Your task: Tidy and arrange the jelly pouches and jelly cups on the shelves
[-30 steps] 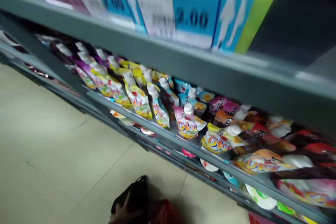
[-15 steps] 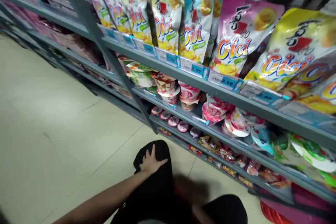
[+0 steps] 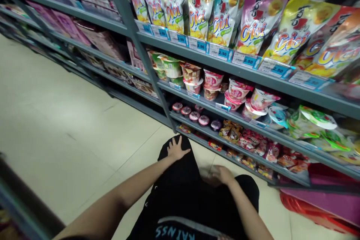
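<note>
My left hand (image 3: pixel 176 150) lies with fingers spread on the left knee of my black trousers (image 3: pixel 184 170), holding nothing. My right hand (image 3: pixel 222 175) hangs over the gap between my knees, just inside the right one. Its fingers are blurred and partly in shadow, so their pose is unclear. Ahead of both hands stand the lower shelves of a grey shop rack (image 3: pixel 165 114). Small round lidded cups (image 3: pixel 194 116) and wrapped snack packets (image 3: pixel 230 131) sit on the low shelf closest to my hands.
Spouted jelly pouches (image 3: pixel 225 17) line the upper shelf above blue price tags (image 3: pixel 221 53). Stacked jelly cups (image 3: pixel 212 82) fill the shelf below. Pale floor tiles (image 3: pixel 70 120) stretch to the left. Red and pink plastic items (image 3: pixel 315 210) rest at lower right; another shelf edge (image 3: pixel 25 202) shows at lower left.
The view has shifted so the rack sits further right and more of my lap shows. My right hand and forearm have come up into view. My left hand stays on the knee.
</note>
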{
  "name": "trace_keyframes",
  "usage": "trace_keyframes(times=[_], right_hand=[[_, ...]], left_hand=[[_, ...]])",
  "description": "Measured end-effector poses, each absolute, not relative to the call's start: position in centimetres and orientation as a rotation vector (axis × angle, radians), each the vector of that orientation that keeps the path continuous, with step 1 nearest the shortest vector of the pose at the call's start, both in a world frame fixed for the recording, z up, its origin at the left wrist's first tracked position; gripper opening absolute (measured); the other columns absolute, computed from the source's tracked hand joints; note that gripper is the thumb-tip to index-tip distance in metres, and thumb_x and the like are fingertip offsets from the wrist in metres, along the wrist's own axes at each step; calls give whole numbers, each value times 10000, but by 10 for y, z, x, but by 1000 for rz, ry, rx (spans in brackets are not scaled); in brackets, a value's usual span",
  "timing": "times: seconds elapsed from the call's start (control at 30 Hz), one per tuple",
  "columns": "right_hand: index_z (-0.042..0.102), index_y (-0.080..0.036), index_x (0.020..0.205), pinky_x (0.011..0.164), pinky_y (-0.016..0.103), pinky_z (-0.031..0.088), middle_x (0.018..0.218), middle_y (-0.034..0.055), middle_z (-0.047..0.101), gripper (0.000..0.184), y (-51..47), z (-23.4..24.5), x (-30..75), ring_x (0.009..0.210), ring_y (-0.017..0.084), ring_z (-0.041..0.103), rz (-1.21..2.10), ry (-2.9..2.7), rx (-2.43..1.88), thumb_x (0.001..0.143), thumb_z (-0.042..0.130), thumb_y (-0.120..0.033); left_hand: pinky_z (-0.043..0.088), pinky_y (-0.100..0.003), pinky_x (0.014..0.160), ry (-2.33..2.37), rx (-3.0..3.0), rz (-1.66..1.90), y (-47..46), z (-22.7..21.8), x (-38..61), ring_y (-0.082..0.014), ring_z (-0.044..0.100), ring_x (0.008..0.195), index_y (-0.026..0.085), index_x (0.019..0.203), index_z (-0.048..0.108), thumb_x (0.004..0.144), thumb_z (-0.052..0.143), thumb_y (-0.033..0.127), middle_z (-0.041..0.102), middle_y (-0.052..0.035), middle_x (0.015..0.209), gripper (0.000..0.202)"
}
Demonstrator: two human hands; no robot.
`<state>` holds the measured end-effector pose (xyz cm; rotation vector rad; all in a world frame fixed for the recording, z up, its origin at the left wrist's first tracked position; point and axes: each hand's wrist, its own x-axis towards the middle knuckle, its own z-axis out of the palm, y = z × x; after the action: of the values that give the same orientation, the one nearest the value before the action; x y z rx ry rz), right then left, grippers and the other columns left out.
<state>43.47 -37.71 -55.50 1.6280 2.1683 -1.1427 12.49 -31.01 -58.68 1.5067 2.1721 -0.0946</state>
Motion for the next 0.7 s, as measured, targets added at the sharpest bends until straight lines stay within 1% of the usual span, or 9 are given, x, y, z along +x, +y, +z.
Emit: trace_keyframes(times=[0.1,0.23,0.27,0.33,0.4,0.47,0.57,0.63,0.7], right_hand=[[587,-199,1380,1130,412,384,1412,145,560,437,-384,-544,479,1317,284,521,-972,2130,1801,947,584,-255],[547,-198,1434,1117,442,389,1410,154,561,497,-419,-527,544,1303,324,534,-803,2017,1966,946,546,-294],[529,-194,1449,1124,431,385,1432,149,542,515,-432,-525,557,1316,317,524,-776,1986,1999,947,535,-308],[493,-191,1479,1134,380,379,1464,125,516,550,-461,-526,581,1344,276,502,-750,1923,2049,949,516,-334],[478,-211,1491,1142,376,375,1477,106,506,570,-488,-531,600,1380,259,463,-741,1829,2097,943,515,-361],[491,-243,1484,1146,461,363,1505,117,468,569,-509,-539,616,1427,302,392,-728,1689,2157,934,522,-387],[485,-276,1487,1115,587,348,1583,159,325,562,-524,-552,642,1467,387,271,-675,1470,2260,940,505,-406],[473,-260,1496,1106,600,347,1609,190,248,590,-522,-557,660,1470,419,238,-614,1375,2326,931,520,-424],[476,-223,1495,1106,603,342,1606,221,236,633,-510,-561,677,1465,438,240,-538,1341,2384,906,557,-440]], left_hand=[[218,-614,1175,2086,1677,-166,-294,-584,128,-480,115,1505,251,1583,228,816,559,679,83,-190,1658,939],[94,-711,1156,2069,1808,-147,-263,-571,150,-481,76,1506,176,1491,426,866,536,527,203,-208,1628,725],[65,-703,1166,2042,1852,-133,-256,-567,159,-463,82,1511,168,1444,486,877,521,506,261,-204,1608,662],[86,-667,1187,1965,1912,-121,-245,-559,179,-446,120,1509,168,1370,562,883,510,505,342,-191,1571,595],[146,-638,1189,1892,1925,-135,-239,-554,201,-466,146,1498,164,1345,588,873,522,531,350,-196,1564,601],[177,-629,1182,1834,1922,-157,-240,-552,219,-487,145,1493,159,1350,590,867,528,558,327,-210,1573,630],[204,-617,1176,1761,1929,-175,-246,-551,232,-481,150,1497,206,1357,594,858,526,610,318,-185,1587,645],[213,-607,1177,1751,1933,-173,-249,-550,226,-471,153,1501,245,1352,600,856,531,625,327,-157,1590,629],[193,-597,1191,1788,1928,-162,-253,-550,208,-456,133,1511,260,1359,593,869,528,612,319,-147,1597,606]])
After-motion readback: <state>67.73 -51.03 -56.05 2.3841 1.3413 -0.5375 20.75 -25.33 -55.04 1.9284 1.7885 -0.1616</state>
